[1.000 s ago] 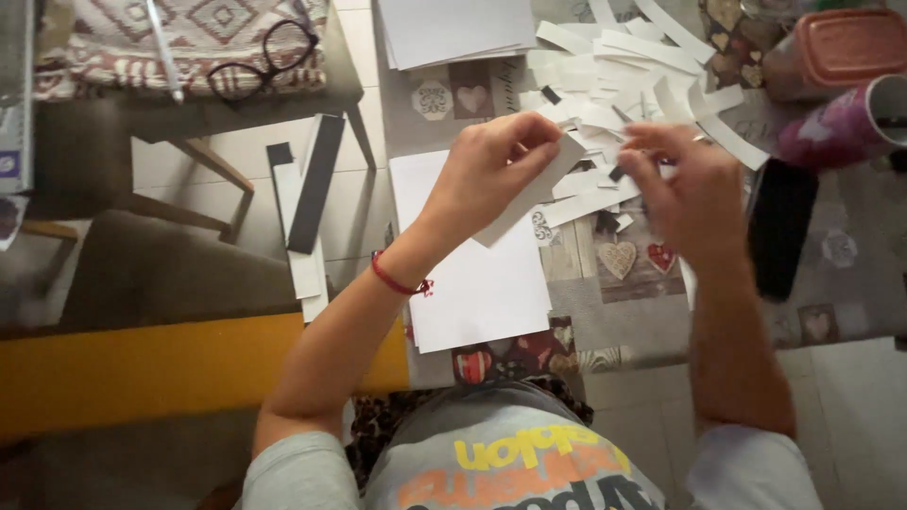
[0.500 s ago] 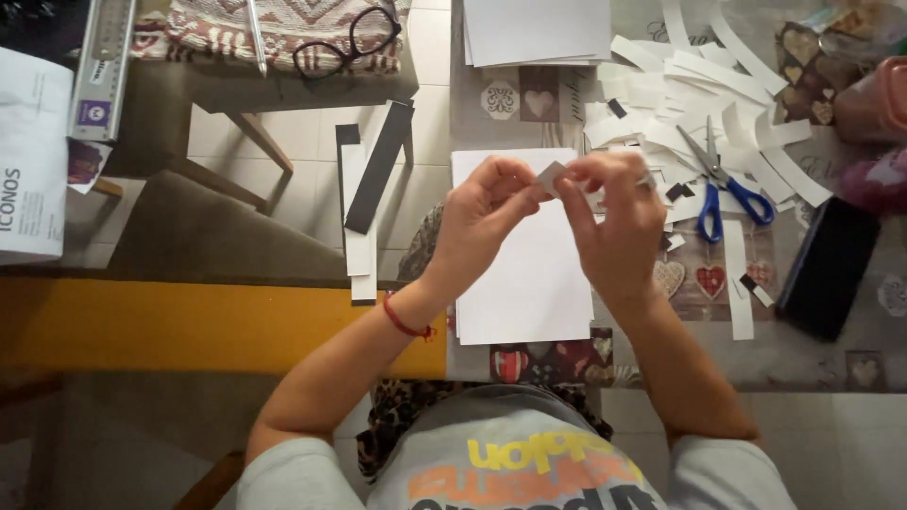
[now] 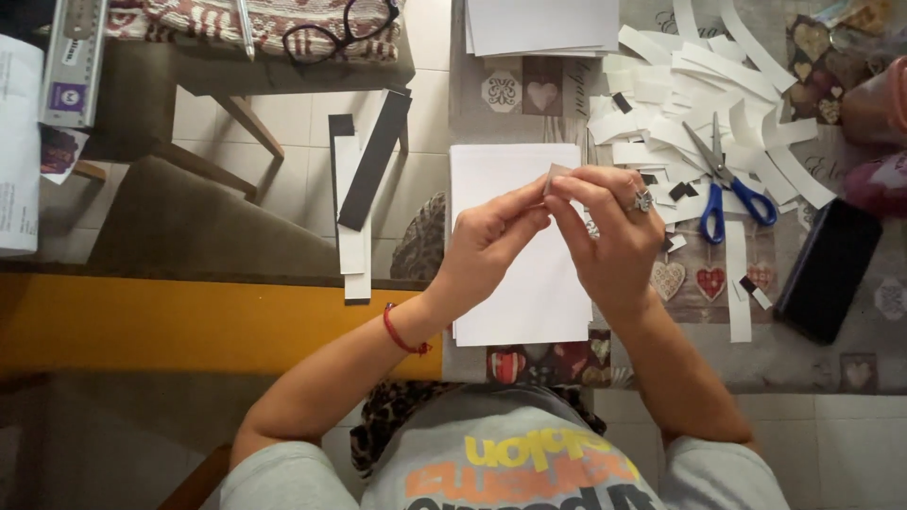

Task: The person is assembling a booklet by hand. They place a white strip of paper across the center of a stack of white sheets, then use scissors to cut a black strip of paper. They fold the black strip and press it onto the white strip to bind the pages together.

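Both hands, the left hand (image 3: pixel 487 241) and the right hand (image 3: pixel 609 236), pinch a small brownish piece (image 3: pixel 555 176) between their fingertips above a white sheet (image 3: pixel 515 293); fingers cover most of it, so its shape is unclear. The counter (image 3: pixel 812 364) wears a heart-patterned cloth, with blue-handled scissors (image 3: pixel 723 184) among paper strips (image 3: pixel 680 85) and a dark phone (image 3: pixel 827 269). Pale floor tiles lie beyond.

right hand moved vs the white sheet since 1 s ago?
Yes. The right hand has come back from the pile of paper strips and is now over the white sheet, meeting the left hand.
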